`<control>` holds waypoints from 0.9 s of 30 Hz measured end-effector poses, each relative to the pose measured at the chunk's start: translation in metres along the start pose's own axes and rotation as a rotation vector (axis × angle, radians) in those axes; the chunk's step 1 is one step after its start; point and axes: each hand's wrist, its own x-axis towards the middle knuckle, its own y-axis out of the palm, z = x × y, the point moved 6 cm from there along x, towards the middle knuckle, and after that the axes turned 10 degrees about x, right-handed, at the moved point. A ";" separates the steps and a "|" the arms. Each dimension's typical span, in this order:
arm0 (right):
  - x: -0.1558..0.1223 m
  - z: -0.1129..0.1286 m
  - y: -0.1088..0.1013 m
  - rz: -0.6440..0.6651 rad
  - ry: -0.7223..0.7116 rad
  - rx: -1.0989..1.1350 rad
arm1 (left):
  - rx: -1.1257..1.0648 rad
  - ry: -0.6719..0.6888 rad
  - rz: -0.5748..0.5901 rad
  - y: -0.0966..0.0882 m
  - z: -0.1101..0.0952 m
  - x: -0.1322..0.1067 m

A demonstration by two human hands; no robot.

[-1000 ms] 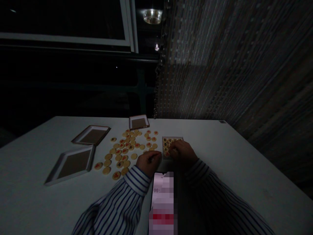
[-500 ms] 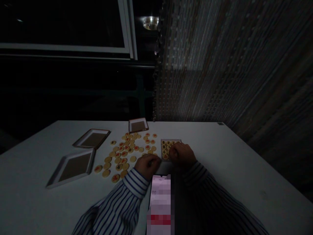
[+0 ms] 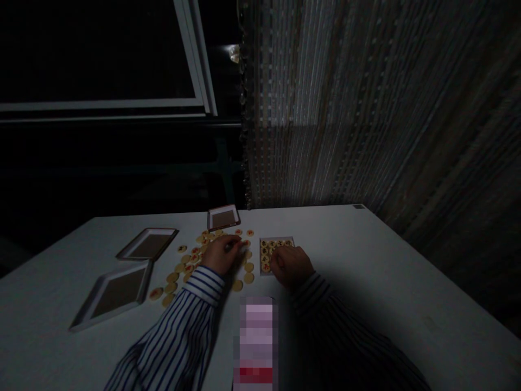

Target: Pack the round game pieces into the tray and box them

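At the far left of the white table you have a large shallow tray with a pale rim and a brown floor, and nothing lies in it. Just behind it stands a second tray of the same kind, also with a bare floor. To the right of these two, many loose round pieces are spread flat on the table; they are pale yellow and some carry red marks, some dark marks. At the far edge of this spread a small lid rests open side up, with only its brown floor showing. Your left hand lies over the right part of the loose pieces, fingers bent and pointing to the right; in this dim light it is not possible to tell if they pinch a piece or only touch them. Next comes the small box, just beside the loose pieces, and it holds boxed pieces set close together in rows, flat, with the marks upward. Your right hand rests at the near right corner of this box, fingers curled in; whether it grips a piece I cannot tell. Near you, between both striped sleeves, a phone lies with its screen lit. Behind the table a striped curtain hangs at the right.
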 end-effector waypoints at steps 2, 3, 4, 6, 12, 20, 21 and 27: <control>0.000 -0.001 -0.001 -0.007 0.005 0.000 | 0.060 -0.004 0.005 0.003 0.007 0.004; 0.000 -0.001 -0.001 -0.014 0.011 -0.001 | 0.072 -0.001 0.007 0.005 0.010 0.004; 0.001 -0.002 -0.002 -0.020 0.017 -0.004 | 0.078 0.002 0.010 0.008 0.013 0.003; 0.002 -0.003 -0.004 -0.029 0.028 -0.012 | 0.074 0.011 0.032 0.016 0.020 -0.001; 0.013 -0.008 -0.007 -0.003 0.059 0.037 | 0.160 0.008 0.054 0.031 0.040 -0.009; 0.050 0.000 -0.020 0.057 0.094 0.103 | 0.241 0.132 0.077 0.034 0.030 -0.011; 0.054 0.002 -0.020 0.060 0.099 0.120 | 0.249 0.139 0.082 0.035 0.028 -0.011; 0.061 0.008 -0.013 0.103 0.067 0.128 | 0.255 0.145 0.059 0.038 0.026 -0.013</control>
